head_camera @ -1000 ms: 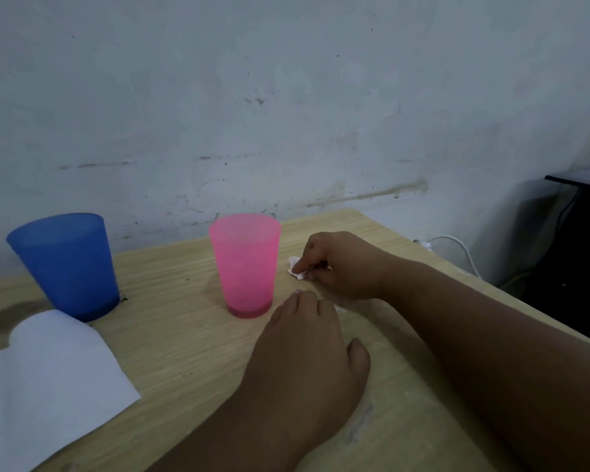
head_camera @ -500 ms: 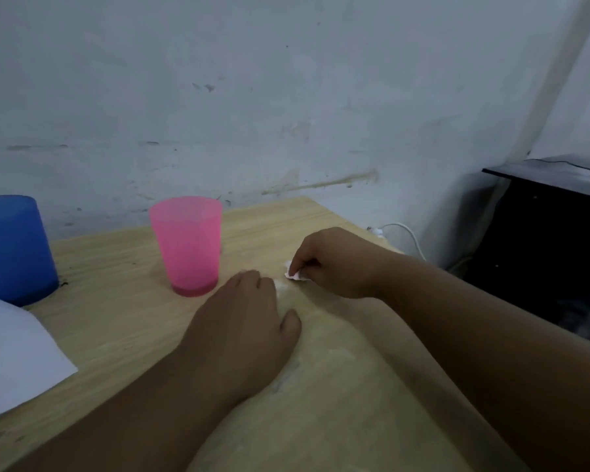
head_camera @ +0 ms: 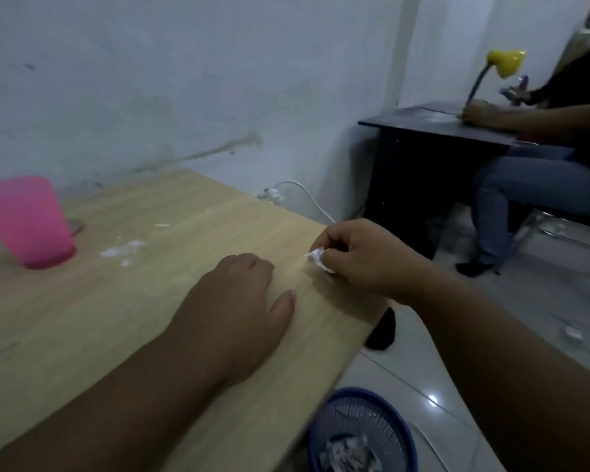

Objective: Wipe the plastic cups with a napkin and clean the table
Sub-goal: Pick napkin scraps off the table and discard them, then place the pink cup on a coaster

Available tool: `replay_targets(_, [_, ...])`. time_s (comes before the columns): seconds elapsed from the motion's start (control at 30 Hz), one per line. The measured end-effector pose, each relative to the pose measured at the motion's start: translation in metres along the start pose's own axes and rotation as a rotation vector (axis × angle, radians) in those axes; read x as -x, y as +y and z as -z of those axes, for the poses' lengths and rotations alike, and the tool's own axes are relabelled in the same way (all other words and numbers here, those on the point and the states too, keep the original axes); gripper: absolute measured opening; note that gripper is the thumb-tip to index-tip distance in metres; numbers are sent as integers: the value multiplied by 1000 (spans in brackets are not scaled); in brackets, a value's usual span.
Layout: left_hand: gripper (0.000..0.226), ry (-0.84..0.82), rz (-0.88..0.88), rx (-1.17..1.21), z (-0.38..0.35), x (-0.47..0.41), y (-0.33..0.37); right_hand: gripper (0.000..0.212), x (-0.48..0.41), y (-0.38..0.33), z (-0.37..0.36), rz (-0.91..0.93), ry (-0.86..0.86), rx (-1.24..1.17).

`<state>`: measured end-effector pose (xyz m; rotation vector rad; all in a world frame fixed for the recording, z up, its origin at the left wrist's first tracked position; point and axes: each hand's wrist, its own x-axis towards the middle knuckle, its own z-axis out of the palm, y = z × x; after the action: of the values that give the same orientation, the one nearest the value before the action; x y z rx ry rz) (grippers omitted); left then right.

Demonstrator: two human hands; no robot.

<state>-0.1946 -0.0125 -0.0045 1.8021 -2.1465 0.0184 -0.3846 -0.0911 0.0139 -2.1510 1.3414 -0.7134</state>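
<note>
Right hand [head_camera: 365, 257]: pinching a crumpled napkin scrap [head_camera: 319, 258] at centre right
Left hand [head_camera: 242, 301]: lying relaxed on the worktop [head_camera: 82, 318], holding nothing
Pink cup [head_camera: 26, 223]: standing at far left

Pink cup [head_camera: 28, 223] partly off-frame left.

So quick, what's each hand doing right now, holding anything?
Left hand: open, rests on the table, holds nothing.
Right hand: closed, pinches a small crumpled bit of napkin.
</note>
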Motion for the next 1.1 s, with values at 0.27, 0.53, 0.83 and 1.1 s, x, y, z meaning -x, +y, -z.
replay_targets(0.27, [45, -110, -155, -83, -34, 7, 83, 9, 92, 57, 27, -108, 385, -61])
replay_targets(0.53, [51, -13, -133, 35, -41, 6, 77, 4, 109, 93, 0, -257, 345, 51])
replay_targets(0.83, [38, 66, 56, 285, -27, 6, 72, 17, 90, 51, 10, -49, 549, 103])
replay_targets(1.1, [27, 143, 280, 308, 35, 14, -23, 22, 18, -40, -38, 114, 336, -4])
